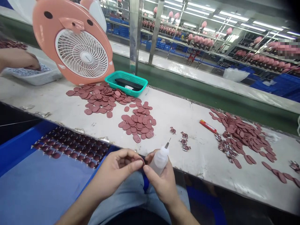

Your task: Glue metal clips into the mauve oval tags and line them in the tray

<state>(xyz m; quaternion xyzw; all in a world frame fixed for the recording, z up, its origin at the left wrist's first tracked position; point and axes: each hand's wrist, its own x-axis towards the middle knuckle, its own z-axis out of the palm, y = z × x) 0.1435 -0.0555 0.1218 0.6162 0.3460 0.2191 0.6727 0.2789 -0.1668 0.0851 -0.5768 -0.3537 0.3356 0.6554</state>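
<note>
Dark pink, small and flat: a piece (138, 162) pinched between thumb and fingertips of the left hand (114, 173), mostly hidden, its exact shape impossible to tell, held just beside a translucent white plastic squeeze bottle (160, 160). Right hand (161, 186) closed around that bottle, fingers wrapped on its body, steel nozzle (167, 143) angled upward. Step in hand, by the look of it: work on one small piece at the bottle, both hands close together above blue jeans (138, 190). Next move apparently calling for nozzle and piece to meet under a light squeeze. Across the white-topped workbench (178, 125): loose heaps of flat dark-pink oval pieces (137, 125), a teal plastic basket (126, 82), a slim red stick (208, 126). Rows of similar pieces in a blue crate (70, 147) at lower left. Further left, a co-worker's hand (18, 59) over a white tray (35, 76).
</note>
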